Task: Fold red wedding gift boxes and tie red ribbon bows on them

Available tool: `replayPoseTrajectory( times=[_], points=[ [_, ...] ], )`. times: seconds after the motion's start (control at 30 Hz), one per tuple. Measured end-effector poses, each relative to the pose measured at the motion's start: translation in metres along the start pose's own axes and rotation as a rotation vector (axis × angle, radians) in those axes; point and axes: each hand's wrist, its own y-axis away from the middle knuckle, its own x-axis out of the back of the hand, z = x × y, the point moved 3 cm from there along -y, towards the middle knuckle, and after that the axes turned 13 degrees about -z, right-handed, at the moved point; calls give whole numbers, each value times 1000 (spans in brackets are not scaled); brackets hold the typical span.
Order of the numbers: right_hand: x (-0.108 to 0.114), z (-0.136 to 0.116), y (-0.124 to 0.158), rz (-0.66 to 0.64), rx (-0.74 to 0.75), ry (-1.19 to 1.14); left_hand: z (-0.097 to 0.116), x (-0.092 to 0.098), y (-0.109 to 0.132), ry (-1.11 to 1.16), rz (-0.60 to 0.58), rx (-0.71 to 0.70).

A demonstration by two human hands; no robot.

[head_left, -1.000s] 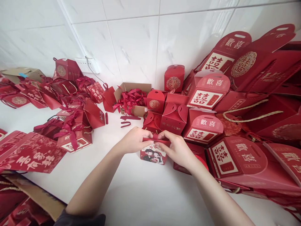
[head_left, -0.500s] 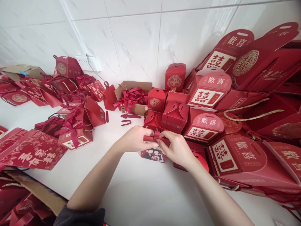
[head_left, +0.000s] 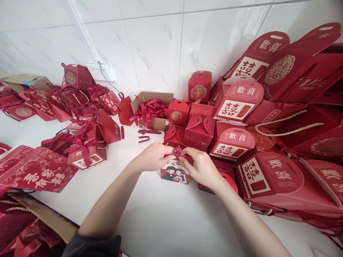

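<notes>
A small red gift box [head_left: 174, 175] with a cartoon couple printed on its front stands on the white table in front of me. At its top edge is a red ribbon [head_left: 178, 152], forming a short upright band between my hands. My left hand [head_left: 155, 157] pinches at the ribbon from the left, thumb and fingers closed. From the right, my right hand [head_left: 199, 167] pinches the ribbon too, its thumb lying against the upper front of the box. The fingertips hide much of the ribbon and the box's top.
Behind my hands is an open cardboard box [head_left: 158, 96] full of red ribbons. Red gift boxes [head_left: 232, 141] are stacked close on the right. More ribboned boxes [head_left: 85, 153] and a flat red bag [head_left: 48, 171] lie left. A tiled wall [head_left: 150, 50] bounds the back.
My left thumb has drawn back up toward the ribbon, so more of the box's printed front shows. Both hands stay in nearly the same place.
</notes>
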Motion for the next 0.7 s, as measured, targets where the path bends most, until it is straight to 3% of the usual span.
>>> replayPoseTrajectory(
  times=[0.2, 0.3, 0.7],
  points=[
    [9, 0, 3, -71, 22, -43, 2, 2, 5, 150, -25, 13],
    [12, -2, 5, -83, 30, -75, 5, 2, 4, 202, 26, 20],
    [6, -7, 1, 179, 84, -251, -5, -10, -13, 338, 152, 7]
  ],
)
